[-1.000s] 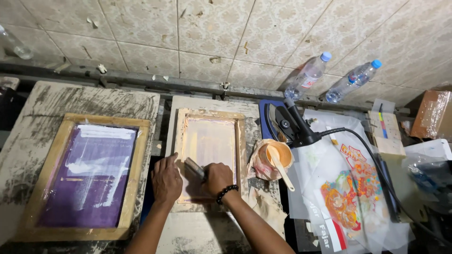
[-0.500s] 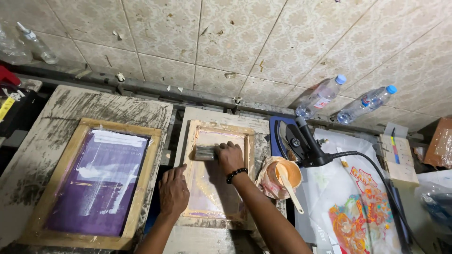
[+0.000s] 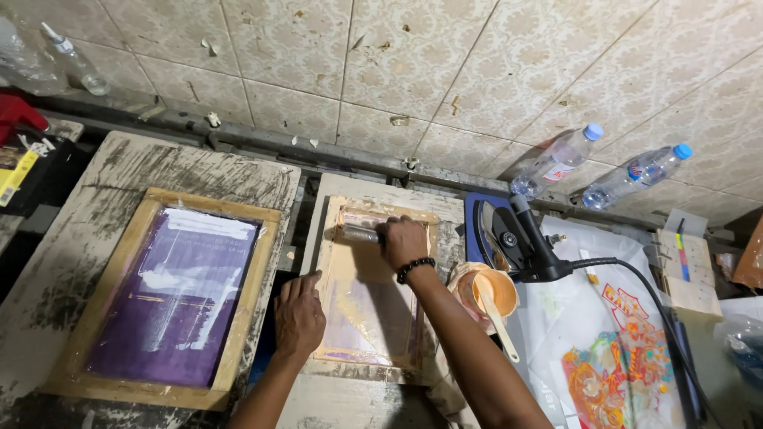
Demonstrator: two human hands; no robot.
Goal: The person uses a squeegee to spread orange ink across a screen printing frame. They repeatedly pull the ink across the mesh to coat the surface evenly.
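Head view, looking down on a stained bench (image 3: 362, 401) under a tiled wall. Largest item on it: a wooden screen frame with purple mesh (image 3: 171, 295), at about 9 o'clock from the hands, untouched. Centre: a smaller wooden screen frame with pale, ink-smeared mesh (image 3: 372, 286), long axis running 12 to 6 o'clock. The left hand (image 3: 299, 316) lies flat, fingers spread, on this frame's left rail near the lower end, pressing it down. The right hand (image 3: 404, 242) is closed around a squeegee (image 3: 359, 233) at the frame's top end; the squeegee's long axis runs 9 to 3 o'clock, across the frame, blade on the mesh. The open length of mesh lies at 6 o'clock from the squeegee, toward the person. The right hand is the nearer to the squeegee; the left is well apart from it. At 3 o'clock from the frame: a cup of orange ink (image 3: 492, 292) with a spatula, then a black heat tool (image 3: 520, 238) and printed sheets (image 3: 616, 373).
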